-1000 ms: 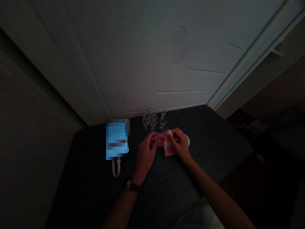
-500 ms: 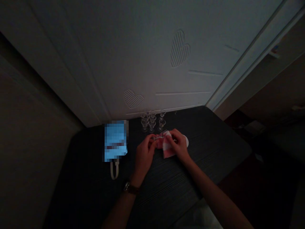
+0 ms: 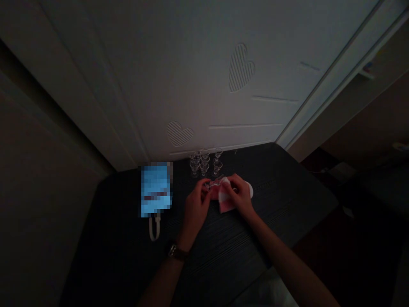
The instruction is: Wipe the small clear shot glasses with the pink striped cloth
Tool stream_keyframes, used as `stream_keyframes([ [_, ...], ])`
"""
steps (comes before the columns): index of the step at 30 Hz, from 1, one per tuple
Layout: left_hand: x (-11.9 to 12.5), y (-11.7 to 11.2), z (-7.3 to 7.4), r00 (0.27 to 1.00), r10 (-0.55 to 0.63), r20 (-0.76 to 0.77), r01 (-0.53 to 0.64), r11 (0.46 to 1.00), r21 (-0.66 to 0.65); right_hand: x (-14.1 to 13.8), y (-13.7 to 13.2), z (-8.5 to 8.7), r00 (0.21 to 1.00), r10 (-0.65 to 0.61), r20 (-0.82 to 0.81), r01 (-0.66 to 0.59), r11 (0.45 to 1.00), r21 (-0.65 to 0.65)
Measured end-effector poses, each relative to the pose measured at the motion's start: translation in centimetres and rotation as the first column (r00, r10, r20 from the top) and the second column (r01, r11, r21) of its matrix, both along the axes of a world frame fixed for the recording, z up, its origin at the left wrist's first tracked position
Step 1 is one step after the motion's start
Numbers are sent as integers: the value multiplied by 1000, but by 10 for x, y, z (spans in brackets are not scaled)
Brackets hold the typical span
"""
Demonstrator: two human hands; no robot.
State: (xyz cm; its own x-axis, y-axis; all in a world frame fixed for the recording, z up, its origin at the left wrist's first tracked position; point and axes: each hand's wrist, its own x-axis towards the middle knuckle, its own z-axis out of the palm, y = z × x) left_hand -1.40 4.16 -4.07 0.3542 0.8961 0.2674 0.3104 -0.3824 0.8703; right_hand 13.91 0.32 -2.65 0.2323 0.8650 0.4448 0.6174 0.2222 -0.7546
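Note:
My left hand is closed on a small clear stemmed glass, which lies on its side between my hands. My right hand pinches a pink and white cloth against the glass; part of the cloth hangs below the fingers. A white rounded edge shows beyond the right hand, and I cannot make out what it belongs to. Just behind my hands several small stemmed glasses stand upright in a cluster on the dark table.
At the left lies a bright blue pixelated rectangle with a pale looped cable at its near end. A white panel with carved hearts rises along the table's back edge. The room is dim.
The left hand has shifted slightly to the right, and the glass between the hands shows a little more. The cloth and right hand stay nearly in place.

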Motion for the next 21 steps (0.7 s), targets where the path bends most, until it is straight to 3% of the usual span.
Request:
stream_keyframes([
  [21, -2, -2, 4, 1000, -24, 13, 25, 998, -54, 0, -2, 2, 1000, 3, 26, -4, 1000, 10],
])
